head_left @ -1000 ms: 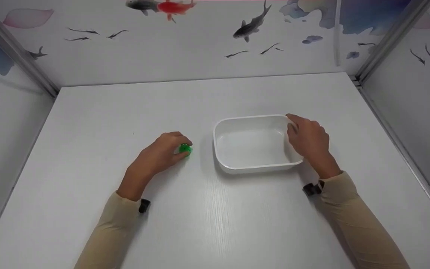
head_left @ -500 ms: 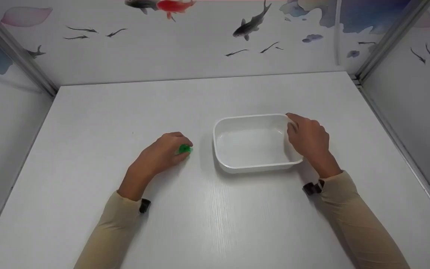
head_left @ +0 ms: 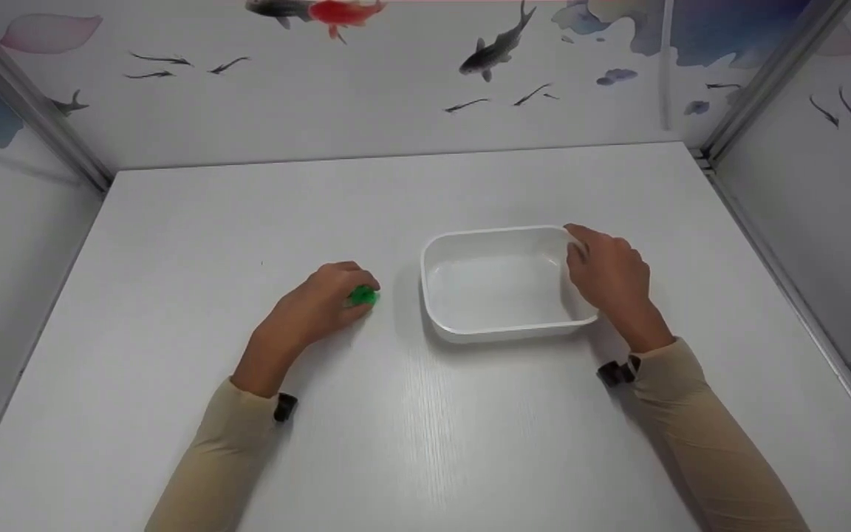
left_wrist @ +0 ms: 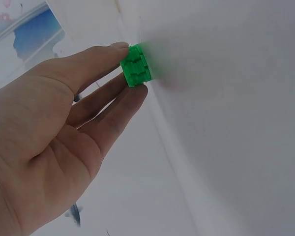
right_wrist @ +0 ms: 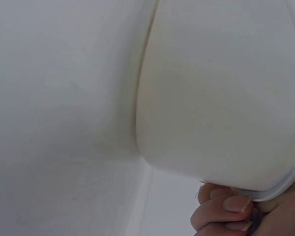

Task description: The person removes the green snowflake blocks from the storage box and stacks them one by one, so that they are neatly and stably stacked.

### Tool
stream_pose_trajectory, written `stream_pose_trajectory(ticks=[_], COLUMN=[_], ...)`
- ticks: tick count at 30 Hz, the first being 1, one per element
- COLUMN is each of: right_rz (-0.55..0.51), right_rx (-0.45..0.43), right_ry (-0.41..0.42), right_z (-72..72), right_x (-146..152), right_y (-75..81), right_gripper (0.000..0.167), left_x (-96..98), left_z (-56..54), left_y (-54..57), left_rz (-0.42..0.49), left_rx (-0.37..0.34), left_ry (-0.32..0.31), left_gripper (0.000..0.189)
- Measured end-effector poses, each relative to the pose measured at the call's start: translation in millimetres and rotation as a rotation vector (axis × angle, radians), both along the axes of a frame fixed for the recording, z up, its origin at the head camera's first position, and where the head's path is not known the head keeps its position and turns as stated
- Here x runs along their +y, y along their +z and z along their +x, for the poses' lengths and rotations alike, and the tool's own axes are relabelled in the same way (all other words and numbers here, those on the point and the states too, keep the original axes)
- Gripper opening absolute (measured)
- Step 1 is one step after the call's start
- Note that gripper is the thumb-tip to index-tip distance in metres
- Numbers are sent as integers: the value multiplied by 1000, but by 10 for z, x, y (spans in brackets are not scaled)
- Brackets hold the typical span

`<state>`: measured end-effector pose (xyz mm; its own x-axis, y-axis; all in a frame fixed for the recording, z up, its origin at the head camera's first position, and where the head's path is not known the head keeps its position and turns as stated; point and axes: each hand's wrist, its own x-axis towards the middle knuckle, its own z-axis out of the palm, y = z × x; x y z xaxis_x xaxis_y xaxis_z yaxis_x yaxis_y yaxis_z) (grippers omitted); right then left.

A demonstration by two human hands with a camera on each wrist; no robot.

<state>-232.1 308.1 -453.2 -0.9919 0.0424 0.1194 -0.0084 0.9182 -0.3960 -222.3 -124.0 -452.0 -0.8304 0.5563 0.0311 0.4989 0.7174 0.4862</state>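
My left hand [head_left: 315,307] pinches a small translucent green block [head_left: 363,295] between thumb and fingertips, low over the white table, left of a white plastic tub. In the left wrist view, ridges show on the face of the block, and its far end is right at the tabletop. The rectangular tub [head_left: 496,295] stands upright with nothing inside. At its right end, my right hand [head_left: 614,277] grips the rim. Curled fingers [right_wrist: 221,206] show under the rim in the right wrist view, beside the tub's outer wall; part of that hand is out of frame.
The white table [head_left: 411,428] runs back to a wall panel [head_left: 366,96] printed with fish. Side panels meet it at metal corner posts [head_left: 780,81]. Black wrist cameras sit at both cuffs.
The green block has shifted slightly left, deeper between the left fingers, and looks turned a little. The right hand and the tub have stayed in place.
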Motion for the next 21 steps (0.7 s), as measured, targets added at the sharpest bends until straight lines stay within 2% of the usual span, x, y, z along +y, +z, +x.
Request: stream_pose_trajectory(ticks=[10, 16, 21], right_rz=[18, 16, 17], right_rx=[28, 10, 20], right_ry=[10, 1, -18], right_z=[7, -1, -23], right_x=[29, 15, 12], right_y=[-13, -3, -15], right_gripper=[44, 44, 44], left_x=[23, 25, 21], left_z=[-20, -4, 26], left_y=[-13, 19, 115], left_rz=[3, -20, -14], left_rx=[8, 15, 93], left_ry=[-11, 21, 76], left_gripper=[27, 29, 31])
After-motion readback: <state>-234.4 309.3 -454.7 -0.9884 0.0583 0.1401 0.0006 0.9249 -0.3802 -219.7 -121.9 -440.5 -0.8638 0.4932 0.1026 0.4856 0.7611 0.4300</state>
